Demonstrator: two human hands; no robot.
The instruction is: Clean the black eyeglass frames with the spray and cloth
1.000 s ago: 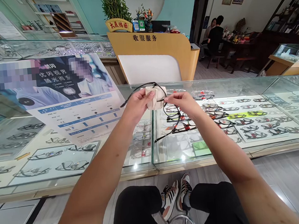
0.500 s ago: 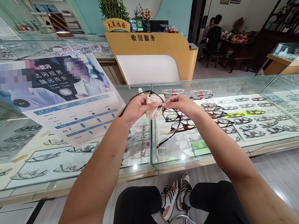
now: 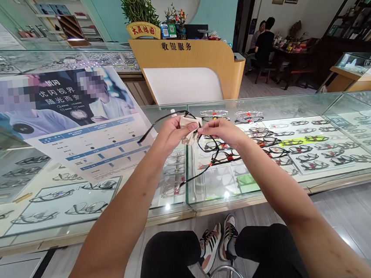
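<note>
A pair of black-framed eyeglasses (image 3: 218,148) is held in the air over the glass display counter, its temples spread. One temple points left past my left hand (image 3: 176,133); the other, with an orange patch, hangs down to the lower left. My left hand is closed on a cream cleaning cloth (image 3: 189,123), wrapped around one lens, with the thumb pressing on top. The fingers of my right hand (image 3: 219,130) pinch the frame near its middle, close beside the cloth. The covered lens is hidden by the cloth.
Under my hands runs a glass display counter (image 3: 224,201) with many eyeglasses inside. A printed sign (image 3: 106,138) stands on it at the left. Beyond is a wooden cashier desk (image 3: 190,53) with a plant. Two people (image 3: 264,39) sit at a table at the back right.
The eyeglasses have tilted, their temples swinging toward the left. Both hands have shifted slightly left, still holding the cloth and the frame.
</note>
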